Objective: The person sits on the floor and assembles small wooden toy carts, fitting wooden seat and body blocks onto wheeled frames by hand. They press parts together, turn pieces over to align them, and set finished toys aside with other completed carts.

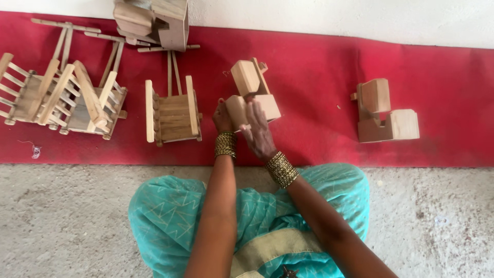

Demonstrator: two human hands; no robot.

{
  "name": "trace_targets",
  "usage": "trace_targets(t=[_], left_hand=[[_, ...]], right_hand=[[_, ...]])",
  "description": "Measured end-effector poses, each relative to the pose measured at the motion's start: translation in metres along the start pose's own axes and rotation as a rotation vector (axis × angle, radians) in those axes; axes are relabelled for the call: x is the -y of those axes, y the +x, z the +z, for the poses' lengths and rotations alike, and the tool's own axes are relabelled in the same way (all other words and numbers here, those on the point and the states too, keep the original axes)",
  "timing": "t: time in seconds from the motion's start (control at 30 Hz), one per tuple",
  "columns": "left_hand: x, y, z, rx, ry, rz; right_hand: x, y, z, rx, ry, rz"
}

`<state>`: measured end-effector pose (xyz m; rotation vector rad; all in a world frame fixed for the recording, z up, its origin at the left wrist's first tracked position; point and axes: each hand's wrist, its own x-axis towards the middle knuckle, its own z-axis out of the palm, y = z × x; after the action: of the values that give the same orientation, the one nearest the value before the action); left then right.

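I sit on the floor facing a red mat (309, 72). A blocky wooden toy piece (252, 85), made of pale and reddish blocks, rests on the mat right in front of me. My left hand (223, 117) grips its near left corner. My right hand (257, 131) lies against its near side, fingers stretched up over the lower block. Both wrists carry stacks of gold bangles.
A slatted wooden toy cart (172, 110) with two long shafts lies left of my hands. Two more carts (62, 95) sit at the far left. Another block piece (383, 110) lies to the right, and one (154, 20) at the top. Bare concrete floor (67, 216) surrounds my lap.
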<state>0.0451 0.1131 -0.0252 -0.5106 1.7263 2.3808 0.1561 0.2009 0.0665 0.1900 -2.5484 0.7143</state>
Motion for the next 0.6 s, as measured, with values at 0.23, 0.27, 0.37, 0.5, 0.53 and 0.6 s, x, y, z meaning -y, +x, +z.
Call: trace_targets(t=[0.23,0.27,0.37,0.5,0.53,0.6], left_hand=[[0.004,-0.001,-0.003,0.04,-0.241,0.013],[0.005,-0.001,-0.003,0.032,-0.221,0.018],[0.008,0.004,-0.007,0.027,-0.138,0.094],[0.01,0.008,-0.011,0.148,-0.297,0.128],[0.01,0.007,-0.012,0.104,-0.23,0.095],[0.009,0.005,-0.012,0.02,-0.108,0.047]], right_hand=[[-0.046,0.009,-0.009,0.17,-0.026,0.33],[-0.047,0.009,-0.007,0.161,-0.027,0.364],[-0.033,-0.015,0.01,0.128,0.022,0.082],[-0.029,-0.017,0.012,0.198,-0.009,0.026],[-0.033,-0.011,0.007,0.22,-0.026,0.12],[-0.041,-0.004,-0.004,0.216,-0.065,0.252]])
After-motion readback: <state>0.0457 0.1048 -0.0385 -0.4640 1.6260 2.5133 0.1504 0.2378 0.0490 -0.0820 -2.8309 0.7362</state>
